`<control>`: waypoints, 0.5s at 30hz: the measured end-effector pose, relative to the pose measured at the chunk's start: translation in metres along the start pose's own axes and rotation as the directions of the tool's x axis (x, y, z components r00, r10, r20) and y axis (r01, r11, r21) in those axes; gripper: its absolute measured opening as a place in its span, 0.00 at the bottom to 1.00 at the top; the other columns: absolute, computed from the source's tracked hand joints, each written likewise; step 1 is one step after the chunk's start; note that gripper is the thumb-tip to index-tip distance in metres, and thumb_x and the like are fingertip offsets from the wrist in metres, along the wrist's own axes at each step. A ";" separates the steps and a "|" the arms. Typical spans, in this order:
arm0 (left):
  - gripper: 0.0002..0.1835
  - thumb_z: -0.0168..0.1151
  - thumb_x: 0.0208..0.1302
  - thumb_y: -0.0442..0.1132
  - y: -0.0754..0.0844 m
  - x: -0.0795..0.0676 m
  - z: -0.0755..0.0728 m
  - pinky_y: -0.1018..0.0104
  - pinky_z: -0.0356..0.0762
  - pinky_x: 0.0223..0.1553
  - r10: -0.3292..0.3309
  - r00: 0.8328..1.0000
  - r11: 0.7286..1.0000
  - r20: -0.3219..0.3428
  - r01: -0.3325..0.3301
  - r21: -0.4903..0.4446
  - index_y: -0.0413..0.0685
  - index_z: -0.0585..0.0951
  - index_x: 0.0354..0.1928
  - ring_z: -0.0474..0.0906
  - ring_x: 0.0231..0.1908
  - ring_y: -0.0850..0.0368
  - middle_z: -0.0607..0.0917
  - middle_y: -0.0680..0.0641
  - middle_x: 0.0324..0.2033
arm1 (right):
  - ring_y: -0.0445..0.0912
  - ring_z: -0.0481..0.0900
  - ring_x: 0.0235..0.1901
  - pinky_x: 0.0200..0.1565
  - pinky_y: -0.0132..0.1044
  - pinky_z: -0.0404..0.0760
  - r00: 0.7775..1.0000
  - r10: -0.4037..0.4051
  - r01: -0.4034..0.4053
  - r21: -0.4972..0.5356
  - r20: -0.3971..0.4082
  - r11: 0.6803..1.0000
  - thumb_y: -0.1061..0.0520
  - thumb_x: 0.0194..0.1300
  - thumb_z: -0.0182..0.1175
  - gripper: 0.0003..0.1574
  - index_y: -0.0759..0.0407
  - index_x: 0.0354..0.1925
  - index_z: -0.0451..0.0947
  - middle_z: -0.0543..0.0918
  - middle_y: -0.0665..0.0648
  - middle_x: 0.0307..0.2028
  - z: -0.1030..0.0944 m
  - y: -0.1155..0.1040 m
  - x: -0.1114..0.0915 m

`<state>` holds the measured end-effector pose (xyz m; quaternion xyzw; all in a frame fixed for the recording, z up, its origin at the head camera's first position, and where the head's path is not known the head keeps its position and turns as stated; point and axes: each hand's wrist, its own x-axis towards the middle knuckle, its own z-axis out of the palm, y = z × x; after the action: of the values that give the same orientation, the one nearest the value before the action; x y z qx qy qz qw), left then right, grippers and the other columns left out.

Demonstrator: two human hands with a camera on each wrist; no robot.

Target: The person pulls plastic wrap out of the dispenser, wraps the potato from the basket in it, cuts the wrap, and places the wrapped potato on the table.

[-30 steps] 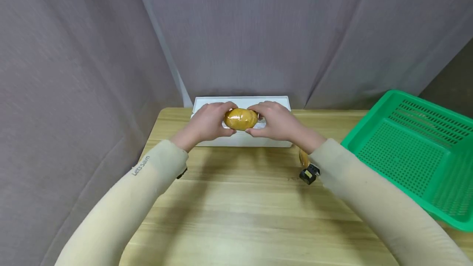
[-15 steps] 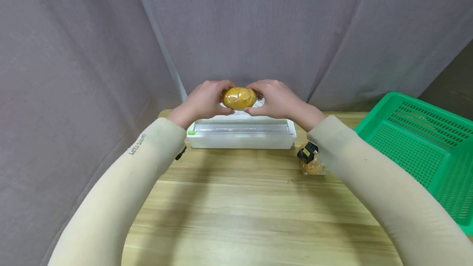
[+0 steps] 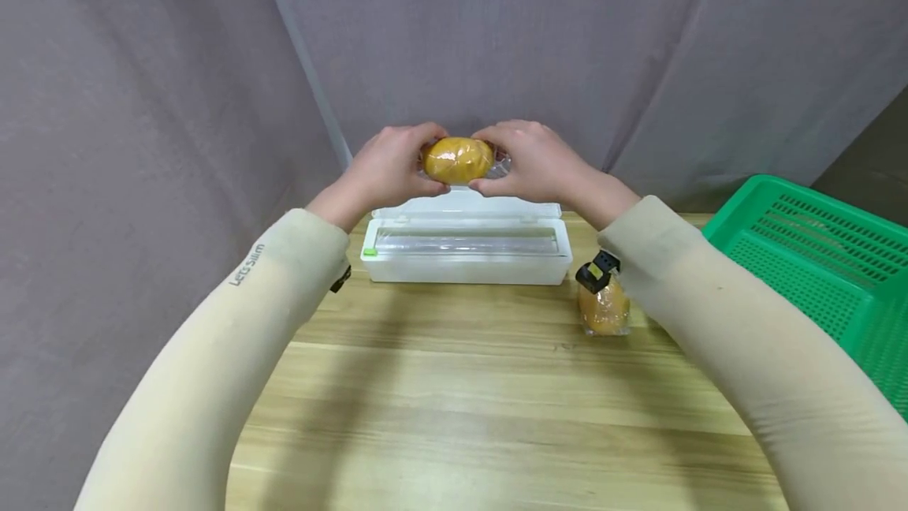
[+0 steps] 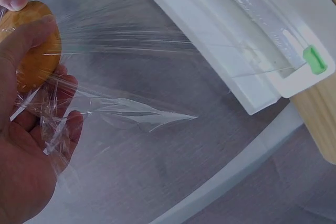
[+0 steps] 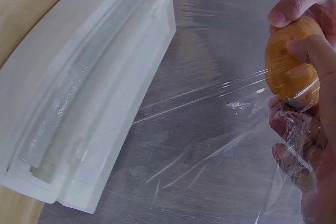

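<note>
A golden-yellow oval potato [image 3: 459, 161] in clear cling film [image 4: 123, 109] is held up above the back of the table between both hands. My left hand [image 3: 390, 168] grips its left end, thumb on the near side. At the other end my right hand [image 3: 535, 162] grips it likewise, with loose film bunched under the fingers. Stretched film runs from the potato back to a white cling film dispenser [image 3: 468, 270], as both wrist views show. The dispenser's lid [image 3: 489, 207] stands open at the back, and a green slider [image 4: 315, 59] sits at its left end.
A second film-wrapped potato [image 3: 604, 311] lies on the wooden table [image 3: 454, 393] below the right wrist. A green perforated basket [image 3: 801, 259] stands at the right, partly behind the right sleeve. A grey cloth [image 3: 496, 38] hangs close behind the dispenser.
Both hands have moved up and away from the body with the potato, past the dispenser. The dispenser's film roll and the wrapped potato on the table have come into view.
</note>
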<state>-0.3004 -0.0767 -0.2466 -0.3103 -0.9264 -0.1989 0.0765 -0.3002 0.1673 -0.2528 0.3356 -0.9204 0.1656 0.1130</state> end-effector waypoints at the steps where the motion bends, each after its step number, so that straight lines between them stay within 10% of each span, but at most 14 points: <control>1: 0.33 0.82 0.60 0.42 0.001 -0.001 -0.001 0.51 0.81 0.57 -0.001 1.000 1.000 0.000 0.001 -0.001 0.44 0.79 0.65 0.84 0.51 0.50 0.87 0.45 0.56 | 0.51 0.81 0.45 0.51 0.50 0.80 1.000 -0.001 0.001 -0.004 0.000 1.000 0.45 0.65 0.75 0.36 0.62 0.64 0.81 0.86 0.58 0.49 -0.001 -0.001 -0.001; 15: 0.33 0.83 0.58 0.44 0.029 -0.038 0.003 0.53 0.81 0.45 0.048 0.999 0.997 0.006 -0.049 0.054 0.47 0.79 0.63 0.81 0.40 0.52 0.88 0.49 0.48 | 0.51 0.80 0.39 0.41 0.46 0.79 0.994 -0.108 0.108 -0.042 -0.021 0.993 0.44 0.61 0.77 0.34 0.61 0.59 0.83 0.85 0.55 0.41 -0.006 -0.024 -0.039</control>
<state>-0.2527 -0.0753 -0.2500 -0.3311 -0.9239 -0.1710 0.0874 -0.2553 0.1748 -0.2546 0.3806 -0.9027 0.1442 0.1396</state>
